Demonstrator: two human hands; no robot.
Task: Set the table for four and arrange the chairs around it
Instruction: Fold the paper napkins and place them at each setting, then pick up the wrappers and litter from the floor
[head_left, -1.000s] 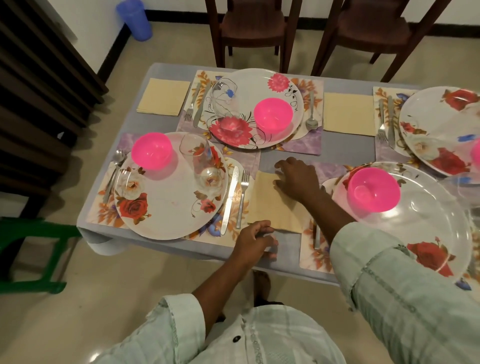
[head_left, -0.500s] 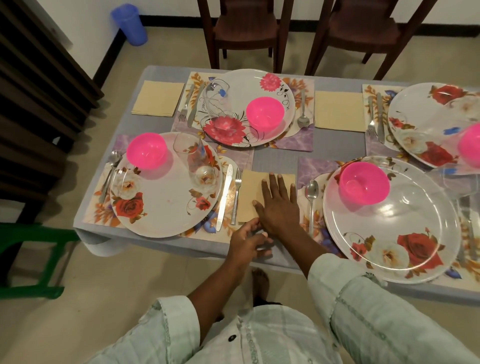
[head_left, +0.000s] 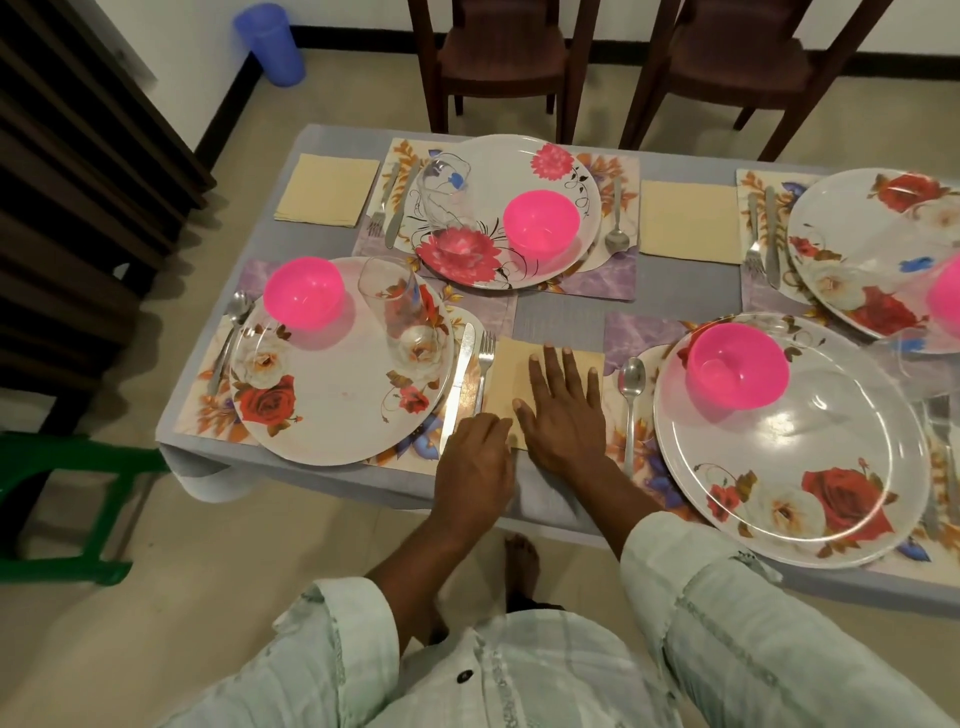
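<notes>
A beige napkin (head_left: 511, 374) lies on the grey table (head_left: 566, 322) between two near place settings. My right hand (head_left: 563, 410) presses flat on it with straight fingers. My left hand (head_left: 475, 457) rests at the napkin's near left corner, fingers curled down; whether it pinches the napkin is hidden. Left of the napkin lie a fork (head_left: 484, 364) and knife (head_left: 460, 379) beside a floral plate (head_left: 337, 384) with a pink bowl (head_left: 304, 293) and a glass (head_left: 402, 312). To the right a spoon (head_left: 631, 395) lies by a second floral plate (head_left: 789, 452) with a pink bowl (head_left: 735, 364).
Two more settings with plates (head_left: 514, 208), bowls, cutlery and beige napkins (head_left: 327, 189) fill the far side. Two dark wooden chairs (head_left: 501, 57) stand behind the table. A blue bin (head_left: 270, 44) stands by the wall, a green frame (head_left: 67, 493) at left.
My right hand slid back along the napkin toward me and flattened on it. The left hand shifted slightly onto the napkin's near corner.
</notes>
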